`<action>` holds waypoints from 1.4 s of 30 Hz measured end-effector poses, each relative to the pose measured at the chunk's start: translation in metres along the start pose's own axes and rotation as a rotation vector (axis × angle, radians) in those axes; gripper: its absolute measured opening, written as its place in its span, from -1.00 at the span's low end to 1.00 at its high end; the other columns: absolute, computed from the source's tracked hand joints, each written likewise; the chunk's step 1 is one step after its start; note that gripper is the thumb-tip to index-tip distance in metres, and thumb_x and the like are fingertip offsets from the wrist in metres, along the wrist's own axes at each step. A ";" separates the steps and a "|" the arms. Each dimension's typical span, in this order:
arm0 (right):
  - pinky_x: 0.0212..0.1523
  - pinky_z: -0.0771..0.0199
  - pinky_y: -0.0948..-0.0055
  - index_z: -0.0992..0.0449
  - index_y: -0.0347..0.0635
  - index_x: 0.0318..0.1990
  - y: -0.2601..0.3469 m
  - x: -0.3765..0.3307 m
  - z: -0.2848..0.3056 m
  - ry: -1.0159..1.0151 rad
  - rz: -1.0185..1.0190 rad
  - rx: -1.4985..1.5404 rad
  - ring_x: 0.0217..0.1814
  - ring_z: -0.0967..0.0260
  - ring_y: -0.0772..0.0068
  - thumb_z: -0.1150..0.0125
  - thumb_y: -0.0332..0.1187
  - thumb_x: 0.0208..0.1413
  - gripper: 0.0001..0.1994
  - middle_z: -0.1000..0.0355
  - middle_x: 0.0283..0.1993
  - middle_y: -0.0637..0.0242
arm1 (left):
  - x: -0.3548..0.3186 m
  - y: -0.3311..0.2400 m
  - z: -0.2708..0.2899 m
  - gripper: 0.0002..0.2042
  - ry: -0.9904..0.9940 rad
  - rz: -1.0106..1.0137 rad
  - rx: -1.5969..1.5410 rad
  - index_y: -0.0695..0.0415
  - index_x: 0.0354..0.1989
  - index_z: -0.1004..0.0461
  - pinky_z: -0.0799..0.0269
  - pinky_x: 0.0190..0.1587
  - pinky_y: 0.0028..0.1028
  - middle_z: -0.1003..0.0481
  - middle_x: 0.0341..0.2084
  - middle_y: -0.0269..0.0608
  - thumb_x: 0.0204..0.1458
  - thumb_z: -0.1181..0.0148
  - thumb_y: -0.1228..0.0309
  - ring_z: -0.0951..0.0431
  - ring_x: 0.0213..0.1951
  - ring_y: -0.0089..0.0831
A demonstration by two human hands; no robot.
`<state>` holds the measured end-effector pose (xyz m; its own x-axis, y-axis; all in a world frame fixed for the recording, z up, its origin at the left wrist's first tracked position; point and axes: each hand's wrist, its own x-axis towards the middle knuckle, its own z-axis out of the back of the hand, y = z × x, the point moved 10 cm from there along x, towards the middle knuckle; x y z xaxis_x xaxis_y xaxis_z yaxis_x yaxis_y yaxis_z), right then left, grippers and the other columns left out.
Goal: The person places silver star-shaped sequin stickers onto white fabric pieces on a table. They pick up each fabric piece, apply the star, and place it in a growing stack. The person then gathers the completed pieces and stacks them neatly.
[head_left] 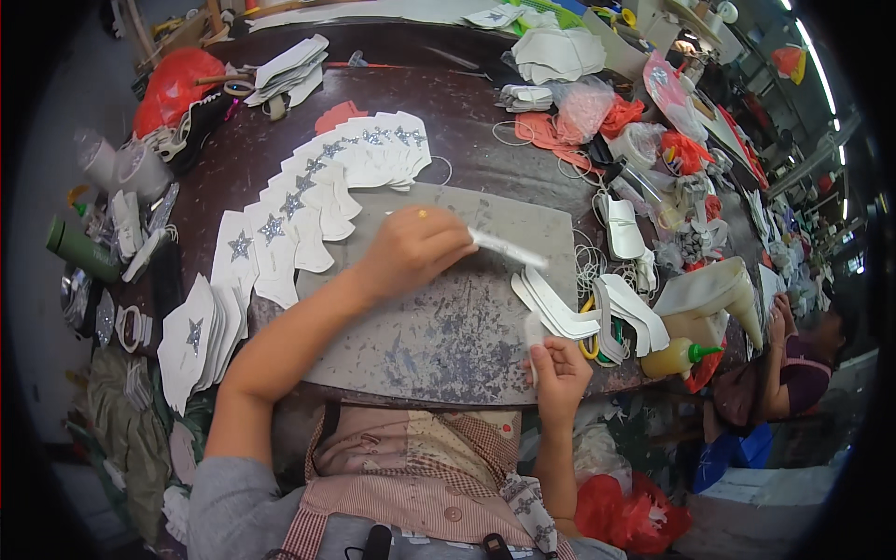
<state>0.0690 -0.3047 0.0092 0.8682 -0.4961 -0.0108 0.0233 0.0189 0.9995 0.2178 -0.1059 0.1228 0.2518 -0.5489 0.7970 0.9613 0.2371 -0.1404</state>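
Two hands are holding white pieces over a scuffed grey board (439,350).

The left hand (420,245) is pinching a blurred white strip (511,249) by its left end, its long axis running right and slightly down, above a stack of curved white pieces (553,306); the right hand (560,373), nearer that stack, is gripping a small white piece (534,336) just below it. The board is resting on a dark worktop (457,103); star-decorated pieces (271,229) are fanning out leftward; another person (801,378) is showing at far right.
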 end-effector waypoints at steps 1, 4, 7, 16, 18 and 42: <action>-0.55 -0.32 0.66 -0.49 -0.37 -0.19 0.002 0.001 0.007 -0.011 0.023 0.044 -0.55 -0.38 0.65 -0.23 -0.51 0.22 -0.90 -0.52 -0.46 0.28 | 0.004 -0.016 0.021 -0.85 -0.028 -0.061 0.004 0.14 -0.42 -0.56 -0.47 -0.37 -0.37 -0.59 -0.41 -0.24 -0.07 -0.41 0.38 -0.61 -0.40 -0.31; -0.56 -0.32 0.61 -0.44 -0.36 -0.19 -0.001 0.002 0.019 -0.020 0.049 0.178 -0.61 -0.33 0.58 -0.16 -0.46 0.28 -0.88 -0.51 -0.48 0.22 | -0.043 -0.080 0.055 -0.83 0.168 -0.233 0.117 0.19 -0.37 -0.58 -0.49 -0.33 -0.42 -0.56 -0.40 -0.23 -0.10 -0.41 0.41 -0.62 -0.36 -0.34; -0.58 -0.31 0.60 -0.45 -0.35 -0.20 -0.003 0.009 0.016 -0.002 0.022 0.287 -0.61 -0.33 0.58 -0.18 -0.43 0.27 -0.87 -0.50 -0.49 0.22 | -0.101 -0.114 0.042 -0.79 0.437 -0.142 0.111 0.24 -0.33 -0.58 -0.50 -0.30 -0.42 -0.55 -0.31 -0.18 -0.11 -0.41 0.43 -0.61 -0.23 -0.33; -0.49 -0.30 0.68 -0.64 -0.35 -0.28 0.036 0.003 -0.066 0.550 -0.177 -0.206 -0.49 -0.38 0.70 -0.40 -0.42 0.09 -0.86 -0.53 -0.45 0.40 | -0.152 -0.099 0.069 -0.41 0.152 0.468 0.058 0.22 0.14 -0.39 -0.30 0.13 -0.13 -0.51 0.03 -0.06 -0.04 -0.44 0.22 -0.46 0.06 -0.13; -0.47 -0.31 0.65 -0.65 -0.33 -0.30 0.045 -0.004 -0.109 0.719 -0.143 -0.309 -0.50 -0.37 0.71 -0.42 -0.40 0.07 -0.85 -0.53 -0.49 0.40 | -0.156 -0.097 0.065 -0.39 0.234 0.514 0.043 0.24 0.14 -0.38 -0.29 0.15 -0.13 -0.51 0.06 -0.06 -0.05 -0.45 0.21 -0.46 0.07 -0.13; -0.47 -0.35 0.51 -0.65 -0.30 -0.37 0.010 -0.015 -0.164 0.949 -0.221 -0.587 -0.55 -0.34 0.62 -0.42 -0.37 0.03 -0.84 -0.49 -0.57 0.33 | -0.181 -0.117 0.075 -0.50 0.129 0.420 -0.039 0.14 0.14 -0.29 -0.33 0.23 -0.12 -0.52 0.08 -0.08 0.07 -0.34 0.30 -0.43 0.14 -0.19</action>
<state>0.1373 -0.1543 0.0149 0.8351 0.3138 -0.4518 0.2340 0.5405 0.8081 0.0512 0.0257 0.0393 0.6314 -0.5077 0.5862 0.7752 0.4322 -0.4607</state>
